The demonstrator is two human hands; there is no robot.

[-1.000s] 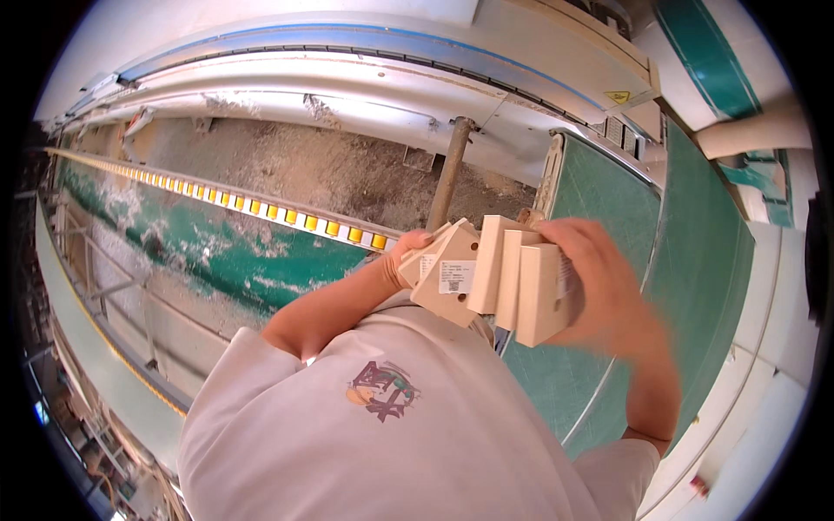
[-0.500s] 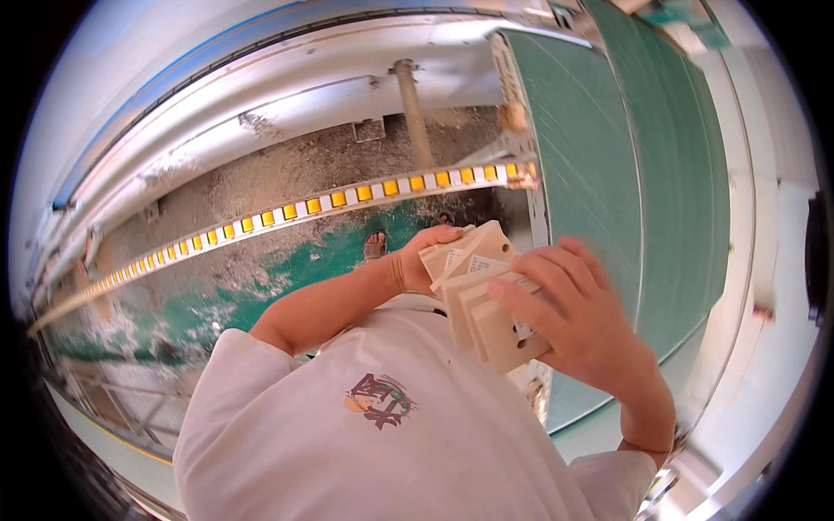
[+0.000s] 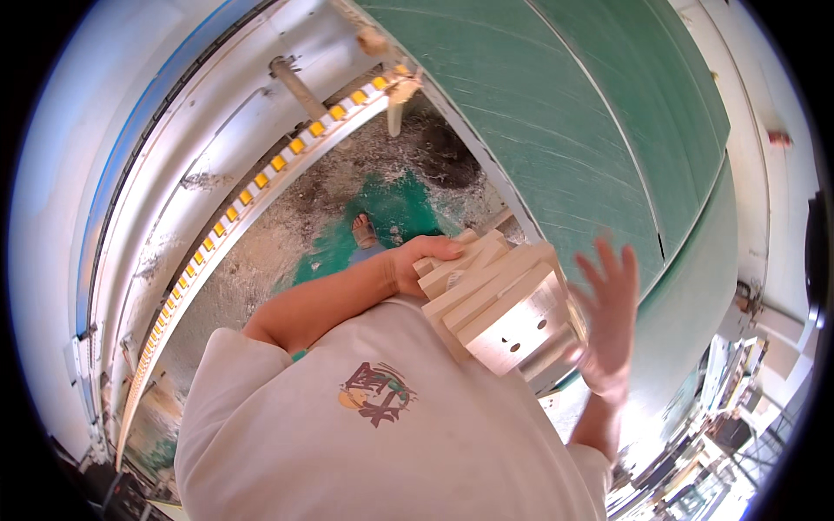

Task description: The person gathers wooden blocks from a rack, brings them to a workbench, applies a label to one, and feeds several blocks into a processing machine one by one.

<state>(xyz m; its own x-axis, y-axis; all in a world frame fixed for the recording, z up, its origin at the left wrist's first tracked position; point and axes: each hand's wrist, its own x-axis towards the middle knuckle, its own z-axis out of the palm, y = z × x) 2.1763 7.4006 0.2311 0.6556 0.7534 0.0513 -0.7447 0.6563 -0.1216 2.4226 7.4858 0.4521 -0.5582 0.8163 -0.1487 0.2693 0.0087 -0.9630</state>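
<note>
My left hand (image 3: 420, 262) grips a stack of flat, pale beige rectangular pieces (image 3: 488, 291) by its far left end, against the front of my shirt. The pieces are fanned unevenly. On the nearest one several dark round holes and a small printed label show. Whether they are wood or plastic I cannot tell. To the right of the stack my right hand (image 3: 608, 317) is raised with its fingers spread and slightly blurred. Nothing shows in it, and its thumb side comes close to the stack's right end.
A long green belt surface (image 3: 521, 113) with a light metal edge runs at the far right. On the left a curved rail (image 3: 261, 181) carries a row of yellow blocks. Below lies a worn green and grey floor (image 3: 287, 234). Equipment (image 3: 730, 425) crowds the lower right.
My right hand has let go of the stack's right side and opened beside it. My left hand keeps its grip. The view has turned, so the belt and rail now slant differently.
</note>
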